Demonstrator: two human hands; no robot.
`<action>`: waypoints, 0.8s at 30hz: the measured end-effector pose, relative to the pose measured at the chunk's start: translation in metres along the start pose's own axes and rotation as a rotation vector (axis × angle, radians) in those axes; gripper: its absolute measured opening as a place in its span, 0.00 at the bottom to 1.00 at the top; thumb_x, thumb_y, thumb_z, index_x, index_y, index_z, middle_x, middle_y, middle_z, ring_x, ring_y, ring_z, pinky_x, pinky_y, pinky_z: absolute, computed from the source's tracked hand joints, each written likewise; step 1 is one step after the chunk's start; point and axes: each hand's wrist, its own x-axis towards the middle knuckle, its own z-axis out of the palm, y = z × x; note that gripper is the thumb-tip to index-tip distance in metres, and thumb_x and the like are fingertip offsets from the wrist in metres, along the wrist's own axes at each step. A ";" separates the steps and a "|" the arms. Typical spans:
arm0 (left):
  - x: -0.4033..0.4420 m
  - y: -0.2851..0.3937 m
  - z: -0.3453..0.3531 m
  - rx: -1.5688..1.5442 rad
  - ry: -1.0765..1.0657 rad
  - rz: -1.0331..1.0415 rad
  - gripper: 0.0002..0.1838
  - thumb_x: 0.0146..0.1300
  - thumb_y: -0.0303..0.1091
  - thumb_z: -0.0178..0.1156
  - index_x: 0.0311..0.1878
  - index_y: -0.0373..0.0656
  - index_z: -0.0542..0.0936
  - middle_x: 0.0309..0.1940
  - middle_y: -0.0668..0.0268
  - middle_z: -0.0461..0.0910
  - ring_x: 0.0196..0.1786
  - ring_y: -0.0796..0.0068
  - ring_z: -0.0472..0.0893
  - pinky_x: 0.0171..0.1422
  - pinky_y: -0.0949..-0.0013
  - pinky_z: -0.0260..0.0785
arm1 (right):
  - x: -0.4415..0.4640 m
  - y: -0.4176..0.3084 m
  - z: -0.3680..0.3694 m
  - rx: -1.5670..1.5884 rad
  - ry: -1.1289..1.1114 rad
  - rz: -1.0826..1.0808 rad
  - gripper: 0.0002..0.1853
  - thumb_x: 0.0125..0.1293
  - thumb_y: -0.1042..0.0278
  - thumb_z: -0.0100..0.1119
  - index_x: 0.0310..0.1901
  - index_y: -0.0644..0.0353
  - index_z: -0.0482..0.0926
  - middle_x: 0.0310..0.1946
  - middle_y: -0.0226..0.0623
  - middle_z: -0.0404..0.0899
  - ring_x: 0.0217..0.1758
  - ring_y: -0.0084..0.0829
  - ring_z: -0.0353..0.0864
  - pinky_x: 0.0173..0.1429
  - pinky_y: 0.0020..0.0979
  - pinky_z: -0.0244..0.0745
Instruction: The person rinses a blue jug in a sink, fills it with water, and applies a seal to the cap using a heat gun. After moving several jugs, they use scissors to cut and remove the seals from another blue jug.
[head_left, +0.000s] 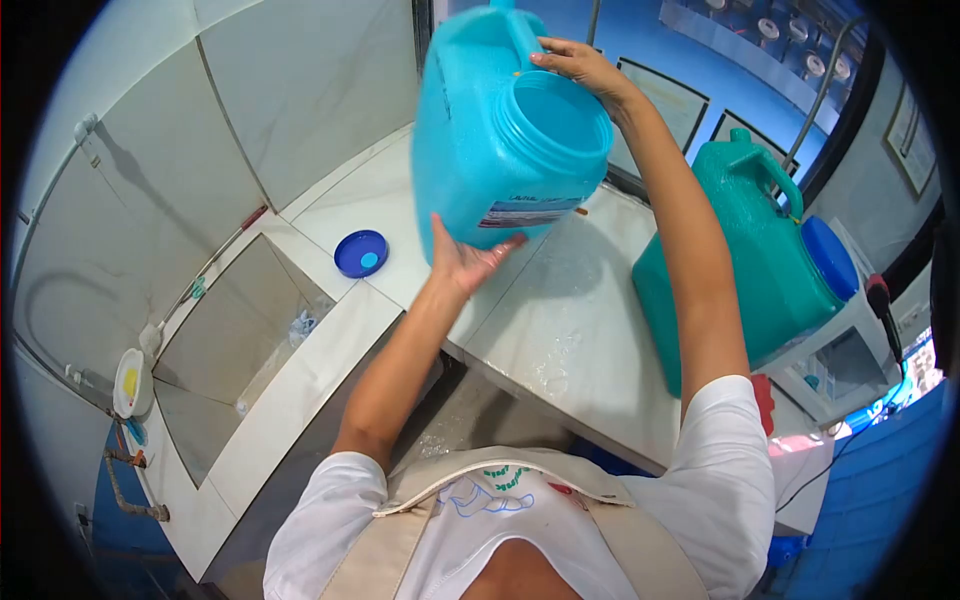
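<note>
A large light-blue plastic water jug point(480, 150) is tilted, its wide round mouth uncapped and turned toward me. Under its lower front edge, my left hand point(465, 262) supports it, thumb and fingers spread along the base and partly hidden. My right hand point(580, 68) holds the jug near its top handle point(522, 42), fingers bent over that side. A dark-blue screw lid point(361, 254) lies on the tiled counter to the left of the jug.
A green jug point(735, 260) with a blue lid point(829, 259) stands at the right. The counter point(560, 330) is wet. At the left are a tiled basin point(235, 350), a long-handled brush point(205, 275) and a soap dish point(131, 383). A window is behind.
</note>
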 end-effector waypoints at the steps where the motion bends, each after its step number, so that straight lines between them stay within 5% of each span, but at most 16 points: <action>1: 0.003 -0.006 0.002 -0.071 -0.009 -0.111 0.45 0.61 0.70 0.28 0.69 0.41 0.45 0.68 0.45 0.43 0.70 0.42 0.46 0.63 0.39 0.59 | 0.015 0.009 -0.007 -0.007 -0.004 -0.014 0.27 0.58 0.58 0.61 0.56 0.65 0.70 0.42 0.40 0.77 0.42 0.30 0.78 0.47 0.30 0.76; 5: 0.003 -0.036 0.019 -0.221 0.105 -0.220 0.45 0.61 0.69 0.26 0.68 0.39 0.48 0.66 0.41 0.47 0.67 0.42 0.54 0.55 0.44 0.70 | 0.060 0.043 -0.031 -0.093 -0.118 0.175 0.18 0.58 0.60 0.60 0.43 0.66 0.78 0.35 0.41 0.79 0.33 0.28 0.80 0.41 0.29 0.78; 7: 0.002 -0.043 0.017 -0.051 -0.079 -0.267 0.43 0.62 0.69 0.27 0.68 0.40 0.51 0.63 0.39 0.54 0.63 0.43 0.63 0.53 0.47 0.71 | 0.066 0.050 -0.041 0.070 -0.081 0.326 0.15 0.59 0.62 0.59 0.37 0.67 0.79 0.34 0.43 0.79 0.32 0.29 0.79 0.39 0.30 0.78; 9: -0.015 -0.027 -0.003 0.196 -0.036 -0.268 0.44 0.62 0.68 0.29 0.66 0.37 0.53 0.61 0.40 0.59 0.59 0.46 0.68 0.54 0.52 0.70 | 0.055 0.059 -0.047 0.207 -0.101 0.298 0.14 0.60 0.63 0.56 0.38 0.69 0.77 0.33 0.43 0.78 0.35 0.31 0.78 0.41 0.30 0.77; 11: -0.021 0.007 -0.042 0.907 0.192 -0.539 0.47 0.59 0.67 0.44 0.66 0.32 0.52 0.61 0.39 0.59 0.60 0.43 0.66 0.61 0.54 0.64 | 0.038 0.089 -0.063 0.766 0.164 0.270 0.14 0.62 0.65 0.52 0.39 0.69 0.75 0.33 0.43 0.77 0.38 0.32 0.77 0.43 0.30 0.75; 12: -0.023 0.006 -0.040 0.910 0.198 -0.529 0.47 0.59 0.67 0.44 0.66 0.32 0.52 0.61 0.39 0.59 0.60 0.43 0.66 0.61 0.54 0.64 | 0.028 0.128 -0.067 0.757 0.283 0.256 0.13 0.61 0.66 0.50 0.40 0.69 0.74 0.33 0.43 0.76 0.38 0.31 0.76 0.43 0.29 0.73; 14: -0.039 -0.005 -0.040 2.025 0.296 0.216 0.52 0.55 0.61 0.56 0.66 0.29 0.45 0.64 0.36 0.50 0.64 0.42 0.62 0.66 0.57 0.59 | 0.027 0.315 -0.081 0.832 0.436 0.363 0.11 0.59 0.70 0.47 0.38 0.67 0.74 0.33 0.41 0.76 0.35 0.30 0.74 0.42 0.30 0.71; 15: -0.037 -0.015 -0.050 2.017 0.319 0.220 0.52 0.55 0.61 0.56 0.66 0.29 0.45 0.64 0.36 0.50 0.64 0.42 0.62 0.66 0.57 0.59 | -0.006 0.323 -0.049 0.706 0.597 0.381 0.12 0.58 0.69 0.48 0.40 0.67 0.74 0.35 0.41 0.76 0.37 0.31 0.75 0.43 0.32 0.70; 17: -0.013 -0.042 -0.071 2.234 0.284 0.718 0.63 0.44 0.58 0.68 0.68 0.32 0.37 0.66 0.37 0.44 0.65 0.40 0.58 0.67 0.54 0.55 | -0.035 0.435 -0.026 0.686 0.614 0.542 0.20 0.62 0.62 0.48 0.51 0.68 0.70 0.50 0.48 0.72 0.52 0.40 0.72 0.54 0.41 0.67; 19: 0.000 -0.047 -0.074 2.001 0.302 0.739 0.65 0.44 0.60 0.67 0.68 0.34 0.32 0.67 0.38 0.39 0.69 0.42 0.51 0.66 0.55 0.57 | -0.062 0.525 -0.005 1.115 0.401 0.341 0.24 0.64 0.61 0.44 0.56 0.70 0.62 0.53 0.51 0.67 0.54 0.44 0.69 0.58 0.42 0.64; 21: 0.008 -0.039 -0.071 1.874 0.346 0.547 0.65 0.43 0.61 0.66 0.68 0.35 0.32 0.67 0.37 0.39 0.70 0.41 0.45 0.65 0.55 0.59 | -0.063 0.460 0.012 1.275 0.353 0.422 0.25 0.66 0.60 0.40 0.58 0.71 0.56 0.52 0.51 0.66 0.53 0.45 0.69 0.59 0.42 0.63; 24: 0.020 -0.030 -0.083 1.969 0.290 0.682 0.65 0.44 0.62 0.65 0.68 0.35 0.32 0.67 0.36 0.39 0.70 0.40 0.45 0.63 0.55 0.61 | -0.062 0.415 0.015 1.096 0.474 0.491 0.23 0.67 0.60 0.38 0.55 0.72 0.60 0.47 0.49 0.69 0.51 0.42 0.70 0.56 0.41 0.65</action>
